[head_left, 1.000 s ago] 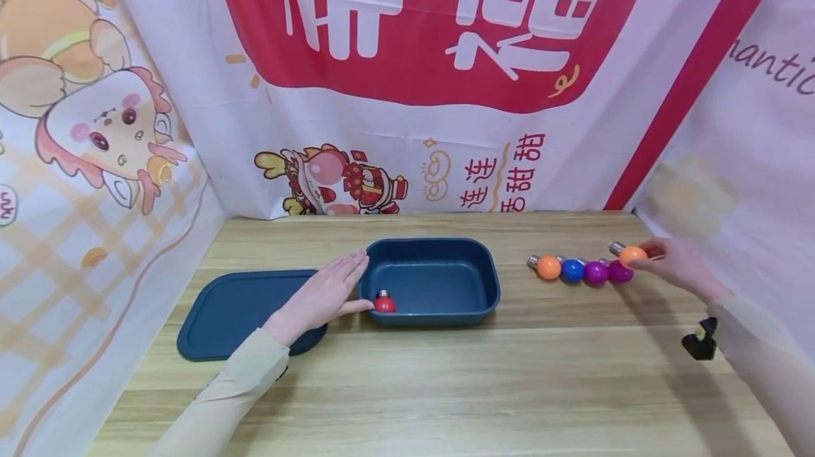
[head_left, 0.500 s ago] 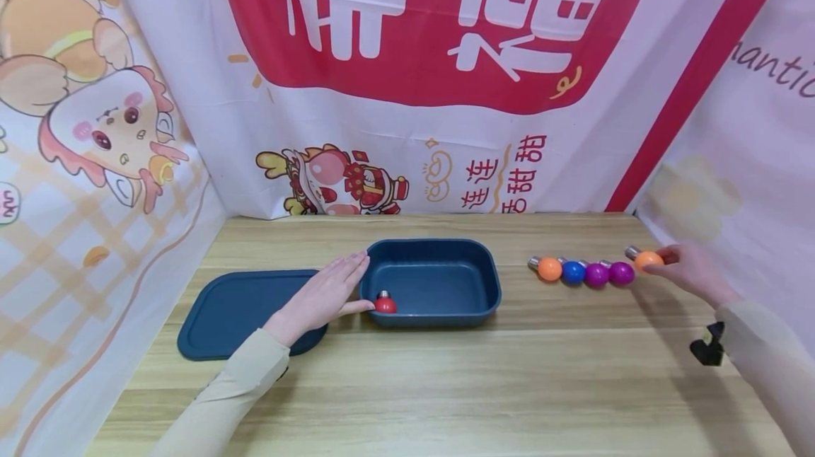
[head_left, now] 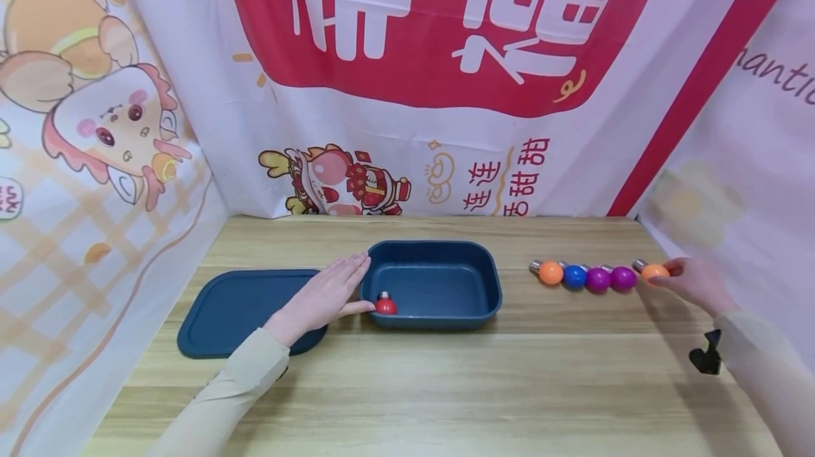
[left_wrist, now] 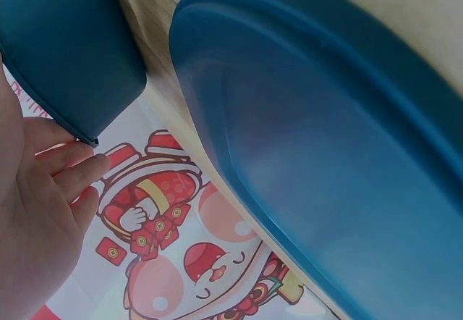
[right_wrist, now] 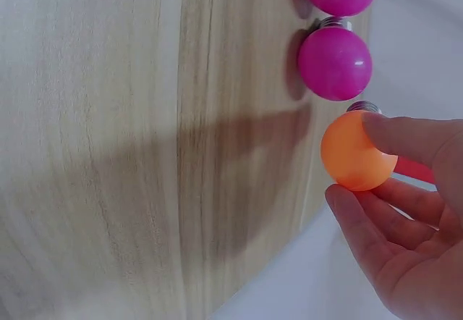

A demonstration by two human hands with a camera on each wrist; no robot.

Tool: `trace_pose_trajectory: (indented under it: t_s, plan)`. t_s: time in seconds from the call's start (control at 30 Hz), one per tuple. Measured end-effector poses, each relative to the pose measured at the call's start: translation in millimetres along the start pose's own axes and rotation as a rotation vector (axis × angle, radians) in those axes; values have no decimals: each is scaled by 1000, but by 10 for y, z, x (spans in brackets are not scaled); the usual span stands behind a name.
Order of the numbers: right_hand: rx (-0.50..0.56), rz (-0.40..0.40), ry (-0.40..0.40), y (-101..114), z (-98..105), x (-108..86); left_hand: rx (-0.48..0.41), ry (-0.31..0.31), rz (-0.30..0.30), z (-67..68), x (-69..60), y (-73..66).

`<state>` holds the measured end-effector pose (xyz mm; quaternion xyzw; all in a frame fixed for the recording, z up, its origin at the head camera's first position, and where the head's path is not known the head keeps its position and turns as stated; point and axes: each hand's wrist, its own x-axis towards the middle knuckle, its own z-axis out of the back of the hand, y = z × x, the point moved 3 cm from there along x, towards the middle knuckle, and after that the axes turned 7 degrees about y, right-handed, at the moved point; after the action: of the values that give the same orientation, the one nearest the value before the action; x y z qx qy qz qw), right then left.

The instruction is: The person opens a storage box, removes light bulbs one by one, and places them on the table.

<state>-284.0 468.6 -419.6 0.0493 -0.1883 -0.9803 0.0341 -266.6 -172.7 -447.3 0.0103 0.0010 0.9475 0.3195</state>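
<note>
My right hand [head_left: 697,285] pinches an orange light bulb [right_wrist: 354,152] between thumb and fingers, low at the right end of a row of bulbs. The row holds an orange bulb [head_left: 550,273], a blue bulb [head_left: 575,276] and two purple bulbs [head_left: 598,280], metal bases pointing back-left. My left hand [head_left: 326,294] lies with straight fingers against the left side of a dark blue box [head_left: 439,320], its thumb at the front left corner. Inside that corner sits a red bulb [head_left: 385,305]. The left wrist view shows the fingertips touching the box rim [left_wrist: 90,141].
A dark blue lid [head_left: 235,312] lies flat left of the box, partly beneath the left forearm in the head view. Printed cloth [head_left: 414,160] hangs behind and on both sides of the wooden table [head_left: 446,393].
My right hand has moved right and lower with the orange bulb, from above the nearer purple bulb to the end of the row. The left hand has stayed at the box.
</note>
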Motion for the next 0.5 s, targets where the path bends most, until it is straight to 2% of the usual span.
trace_pose_trajectory:
  t_s: [0.2, 0.37, 0.5]
  plan:
    - [6, -33, 12, -48, -38, 28, -15, 10, 12, 18, 0, 1]
    - [32, -84, 63, -108, -100, 41, -13, 20, 15, 12, 6, -1]
    - [18, -75, 55, -129, -128, 58, -9, 19, 13, 17, 3, -2]
